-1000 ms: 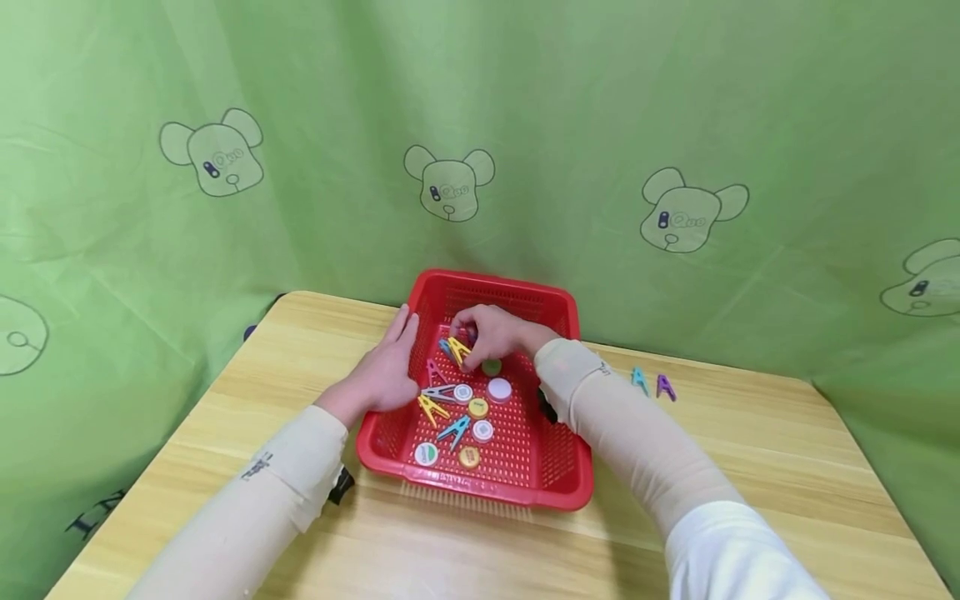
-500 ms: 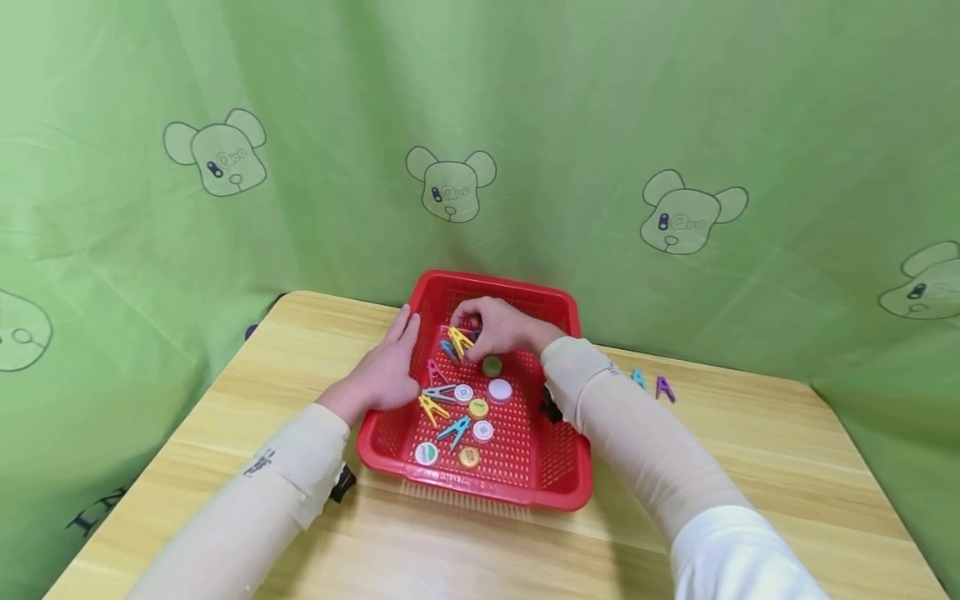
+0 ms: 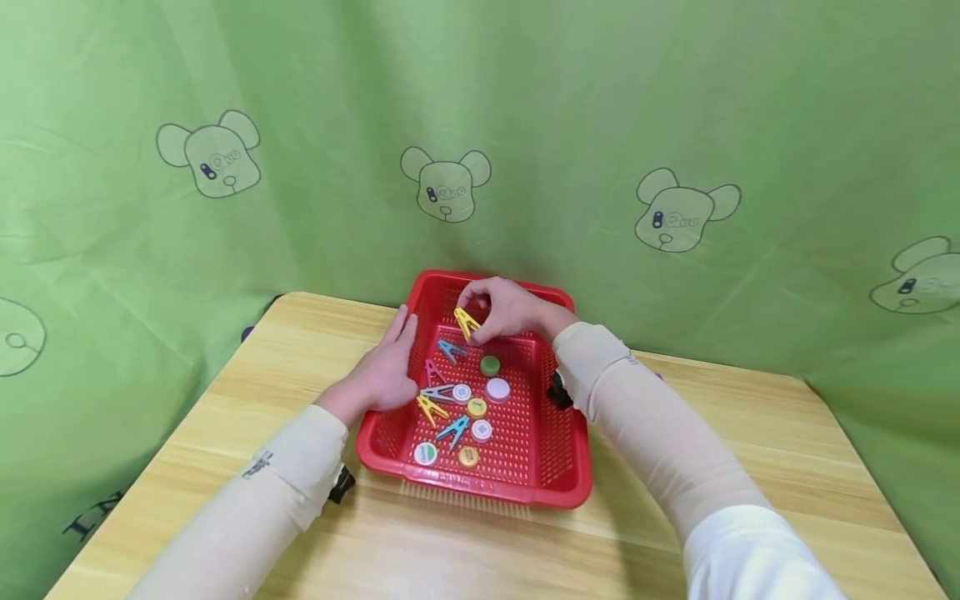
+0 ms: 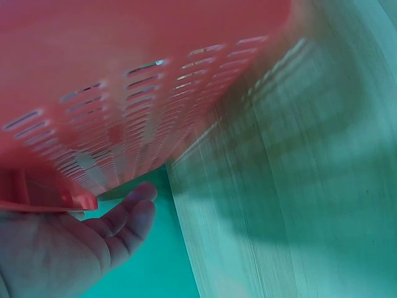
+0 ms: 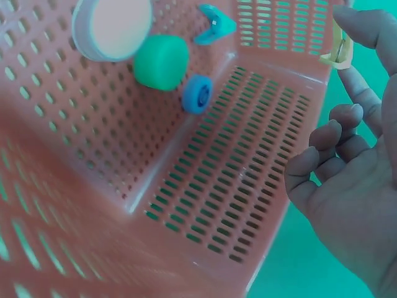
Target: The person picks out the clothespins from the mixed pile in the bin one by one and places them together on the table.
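Observation:
My right hand (image 3: 510, 310) pinches a yellow clothespin (image 3: 467, 322) between thumb and forefinger, over the far end of a red plastic basket (image 3: 480, 498). In the right wrist view the other fingers stay loosely bent beside the basket wall. My left hand (image 3: 386, 367) rests on the basket's left rim, its fingers stretched along the outside and its thumb side over the rim. Inside lie blue clothespins (image 3: 453, 432), a pink one (image 3: 433, 372), a grey one (image 3: 438, 392) and another yellow clothespin (image 3: 431, 409).
Several bottle caps share the basket floor: a green cap (image 3: 490, 365), a pale cap (image 3: 497, 389), a gold cap (image 3: 468, 456). A blue cap (image 5: 197, 94) shows at the far end. The basket stands on a wooden table (image 3: 750, 467) before a green curtain (image 3: 562, 108).
My right hand has lifted the yellow clothespin up and slightly right, away from the blue clothespin beside it. The left hand stays on the rim.

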Tool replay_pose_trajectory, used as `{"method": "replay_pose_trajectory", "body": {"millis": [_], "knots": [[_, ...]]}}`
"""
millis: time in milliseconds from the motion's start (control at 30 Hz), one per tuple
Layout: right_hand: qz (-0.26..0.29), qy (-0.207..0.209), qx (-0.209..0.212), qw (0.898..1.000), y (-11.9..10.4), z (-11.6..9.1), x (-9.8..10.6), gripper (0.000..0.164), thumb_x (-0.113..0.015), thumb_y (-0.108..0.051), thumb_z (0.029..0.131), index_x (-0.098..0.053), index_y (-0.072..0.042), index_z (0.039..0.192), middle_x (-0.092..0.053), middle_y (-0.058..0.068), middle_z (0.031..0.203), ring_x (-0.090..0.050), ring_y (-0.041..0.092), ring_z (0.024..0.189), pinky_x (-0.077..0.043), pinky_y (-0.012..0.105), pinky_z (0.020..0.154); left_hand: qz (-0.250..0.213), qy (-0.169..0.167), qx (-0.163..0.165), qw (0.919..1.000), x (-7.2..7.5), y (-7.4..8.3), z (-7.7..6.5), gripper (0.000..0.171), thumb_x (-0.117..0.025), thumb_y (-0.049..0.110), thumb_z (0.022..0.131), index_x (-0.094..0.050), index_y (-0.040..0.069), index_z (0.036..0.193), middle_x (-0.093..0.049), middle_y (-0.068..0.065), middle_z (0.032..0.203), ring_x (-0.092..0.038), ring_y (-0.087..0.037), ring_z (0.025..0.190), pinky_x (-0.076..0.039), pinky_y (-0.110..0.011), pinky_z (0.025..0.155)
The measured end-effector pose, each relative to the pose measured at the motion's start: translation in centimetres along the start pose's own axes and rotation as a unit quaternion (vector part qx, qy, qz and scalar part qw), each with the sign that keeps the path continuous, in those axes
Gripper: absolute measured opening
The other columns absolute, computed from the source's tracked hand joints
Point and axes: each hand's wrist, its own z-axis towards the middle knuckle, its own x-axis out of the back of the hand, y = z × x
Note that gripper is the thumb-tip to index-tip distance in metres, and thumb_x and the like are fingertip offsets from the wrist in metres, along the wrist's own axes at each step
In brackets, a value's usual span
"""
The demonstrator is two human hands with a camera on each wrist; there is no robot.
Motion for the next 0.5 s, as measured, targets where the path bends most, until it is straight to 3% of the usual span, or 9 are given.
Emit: {"method": "replay_pose_trajectory", "body": {"millis": [133,367,500], "knots": [[-0.009,0.011,0.006,1.0,0.0,-0.3,0.9,0.044,-0.089,-0.013,0.07,-0.066,-0.012,0.108,-0.056,0.01,0.093,-0.048,0.021,0.087,-0.046,0.032,0.072,0.003,0.0,0.004,1.0,-0.1,0.1,0.0,0.11,-0.07,-0.004,0.076,-0.001,0.008,0.161,0.019,0.001,0.165,-0.03,-0.038,0.142,-0.048,-0.045,0.099],[-0.011,0.01,0.003,1.0,0.0,-1.3,2.2,0.044,-0.087,-0.012,0.069,-0.066,-0.011,0.108,-0.057,0.021,0.096,-0.05,0.027,0.087,-0.045,0.033,0.073,-0.003,-0.001,0.002,1.0,-0.2,0.1,-0.1,0.11,-0.069,-0.005,0.076,-0.001,0.008,0.161,0.02,0.0,0.164,-0.03,-0.04,0.141,-0.048,-0.045,0.099],[-0.013,0.015,-0.001,1.0,0.1,-1.9,2.9,0.045,-0.088,-0.013,0.069,-0.066,-0.01,0.108,-0.055,0.021,0.092,-0.048,0.023,0.083,-0.043,0.032,0.071,0.0,0.0,0.001,1.0,-0.2,0.2,-0.1,0.11,-0.068,-0.005,0.076,-0.001,0.008,0.161,0.02,0.0,0.164,-0.03,-0.04,0.141,-0.046,-0.045,0.102]]}}
